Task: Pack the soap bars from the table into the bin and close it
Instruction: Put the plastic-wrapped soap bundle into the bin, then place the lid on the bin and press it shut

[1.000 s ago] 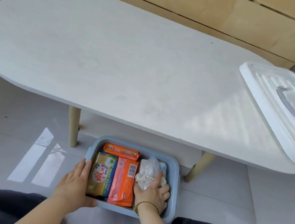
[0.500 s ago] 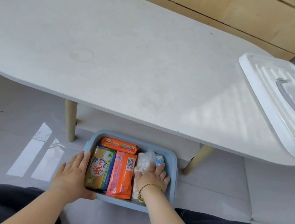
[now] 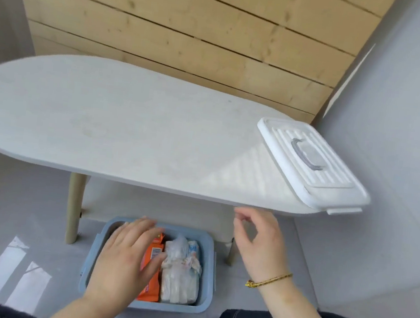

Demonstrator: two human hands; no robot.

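White lid (image 3: 312, 168) lies on the table (image 3: 102, 125) above and right of my slack, empty right hand (image 3: 259, 245), nearer it than my flat-fingered left hand (image 3: 126, 261) over the bin (image 3: 173, 307).

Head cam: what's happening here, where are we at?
A person is packing soap into a blue bin on the floor in front of a low white table. The left hand is spread flat over the orange pack in the bin, beside a clear-wrapped pack. The right hand hovers empty, fingers loosely curled, just below the table edge. The white lid lies on the table's right end, so the bin is not yet closed.
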